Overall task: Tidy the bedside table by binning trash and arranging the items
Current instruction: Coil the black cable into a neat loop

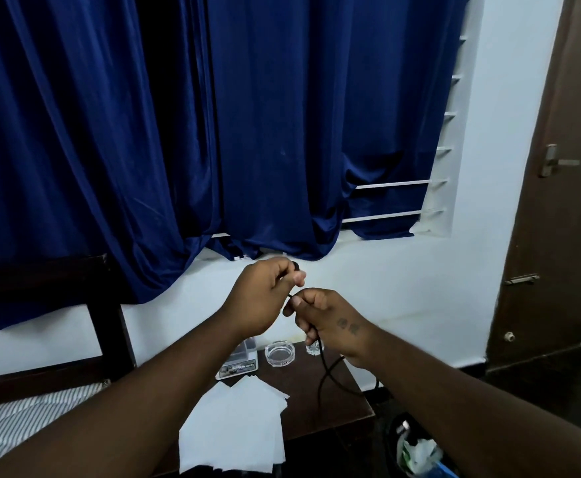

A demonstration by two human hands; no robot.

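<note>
Black cable held up over the bedside table, tidying partway done

The left hand (268, 288) pinches one end of the black cable (321, 362) between thumb and fingertips. Just right of it, the right hand (327, 319) has its fingers curled round the cord, which hangs in a loop over the right side of the bedside table (316, 412). I would say the cable is not yet coiled. A loose stack of white papers (237, 426) lies on the near left of the table, with a small box (239, 362) and a glass ashtray (279, 353) at the far edge, all seemingly unsorted. The bin (416, 450), on the floor near right, already holds some trash.
</note>
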